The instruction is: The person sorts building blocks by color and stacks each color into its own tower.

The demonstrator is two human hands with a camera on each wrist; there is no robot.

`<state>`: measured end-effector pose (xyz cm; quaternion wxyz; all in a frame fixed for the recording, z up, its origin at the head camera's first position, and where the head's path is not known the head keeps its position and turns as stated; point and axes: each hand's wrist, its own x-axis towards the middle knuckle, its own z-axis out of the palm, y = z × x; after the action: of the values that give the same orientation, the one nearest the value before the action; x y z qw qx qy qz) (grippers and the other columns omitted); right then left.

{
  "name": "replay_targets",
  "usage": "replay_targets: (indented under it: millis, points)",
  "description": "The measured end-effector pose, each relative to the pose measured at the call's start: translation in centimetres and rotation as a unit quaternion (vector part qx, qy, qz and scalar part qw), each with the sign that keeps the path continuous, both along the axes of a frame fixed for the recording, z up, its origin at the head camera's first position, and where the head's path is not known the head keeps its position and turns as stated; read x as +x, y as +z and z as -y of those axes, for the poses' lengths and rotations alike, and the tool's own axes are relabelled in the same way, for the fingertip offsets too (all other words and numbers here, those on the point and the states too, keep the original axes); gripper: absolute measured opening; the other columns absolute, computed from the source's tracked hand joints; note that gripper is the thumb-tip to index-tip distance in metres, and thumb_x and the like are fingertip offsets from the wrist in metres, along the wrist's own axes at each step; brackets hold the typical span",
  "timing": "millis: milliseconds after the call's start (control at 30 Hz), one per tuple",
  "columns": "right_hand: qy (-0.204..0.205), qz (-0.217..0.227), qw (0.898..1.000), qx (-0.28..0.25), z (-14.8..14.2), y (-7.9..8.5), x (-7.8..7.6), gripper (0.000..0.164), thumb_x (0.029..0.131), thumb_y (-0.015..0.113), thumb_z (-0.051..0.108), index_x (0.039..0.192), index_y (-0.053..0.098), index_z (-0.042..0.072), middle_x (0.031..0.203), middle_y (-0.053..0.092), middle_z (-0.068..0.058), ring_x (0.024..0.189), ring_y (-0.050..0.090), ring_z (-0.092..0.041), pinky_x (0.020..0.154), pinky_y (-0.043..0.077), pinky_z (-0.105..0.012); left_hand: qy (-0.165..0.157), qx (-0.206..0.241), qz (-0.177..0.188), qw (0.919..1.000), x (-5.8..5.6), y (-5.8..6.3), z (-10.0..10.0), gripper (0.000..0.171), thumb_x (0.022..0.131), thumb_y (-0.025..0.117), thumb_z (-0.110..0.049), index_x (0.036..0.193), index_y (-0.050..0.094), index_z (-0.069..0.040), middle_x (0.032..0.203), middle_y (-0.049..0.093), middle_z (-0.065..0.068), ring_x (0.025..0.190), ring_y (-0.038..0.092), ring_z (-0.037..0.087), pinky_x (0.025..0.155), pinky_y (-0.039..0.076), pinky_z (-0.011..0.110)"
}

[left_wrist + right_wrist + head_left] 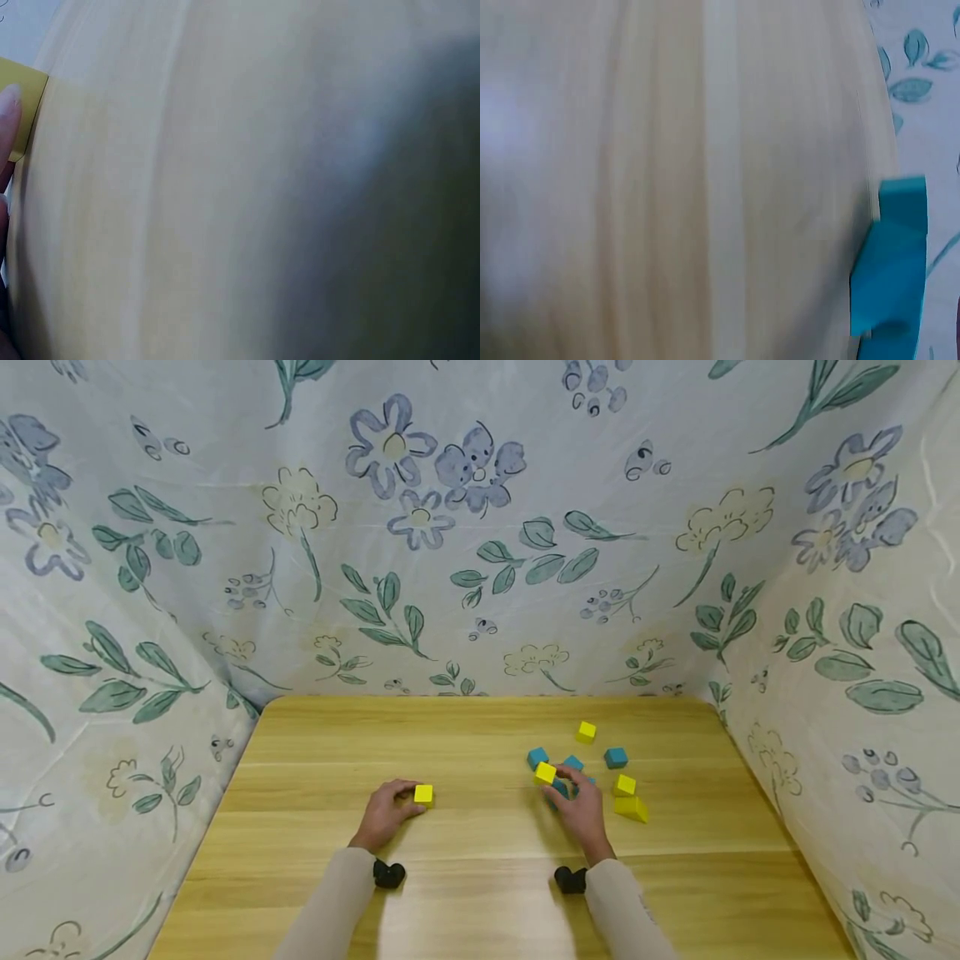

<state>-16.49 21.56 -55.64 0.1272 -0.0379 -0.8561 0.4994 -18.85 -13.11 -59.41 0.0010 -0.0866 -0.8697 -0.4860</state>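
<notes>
My left hand (384, 817) pinches a yellow cube (423, 795) at its left side, low over the table or resting on it. In the left wrist view a fingertip lies against that yellow cube (30, 101) at the left edge. Further right, my right hand (581, 810) holds another yellow cube (545, 773) between thumb and fingers, in front of several blue blocks. One blue block (537, 758) shows just behind the held cube; others are partly hidden by the hand. In the right wrist view, blue blocks (891, 277) appear at the right edge, while the held cube is out of sight.
Right of my right hand lie a yellow cube (624, 786) and a yellow triangular block (632, 809). Behind them are a blue block (617, 757) and a yellow cube (587, 732). Floral cloth (480, 610) surrounds the wooden table (337, 735) at the back and sides.
</notes>
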Motion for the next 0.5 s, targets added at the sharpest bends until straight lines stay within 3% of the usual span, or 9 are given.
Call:
replay_targets:
  millis: [300, 500]
  points:
    - [0.048, -0.051, 0.997, -0.014, 3.8, -0.9, 0.6, 0.036, 0.080, 0.078, 0.010, 0.112, 0.066, 0.000, 0.107, 0.068, -0.017, 0.102, 0.061, -0.035, 0.093, 0.044, -0.053, -0.004, -0.002, 0.002, 1.0000, 0.0, -0.1, 0.0, 0.036, 0.078, 0.081, -0.017, 0.112, 0.071, -0.010, 0.105, 0.067, 0.002, 0.095, 0.056, 0.021, 0.087, 0.043, 0.043]
    - [0.062, -0.048, 0.997, -0.016, 5.9, -1.2, 0.5, 0.034, 0.081, 0.078, 0.012, 0.112, 0.068, 0.004, 0.107, 0.069, -0.012, 0.100, 0.061, -0.032, 0.091, 0.043, -0.052, -0.001, -0.002, 0.003, 1.0000, 0.0, 0.0, 0.0, 0.037, 0.078, 0.081, -0.016, 0.112, 0.071, -0.010, 0.106, 0.067, 0.003, 0.095, 0.056, 0.021, 0.087, 0.043, 0.043]
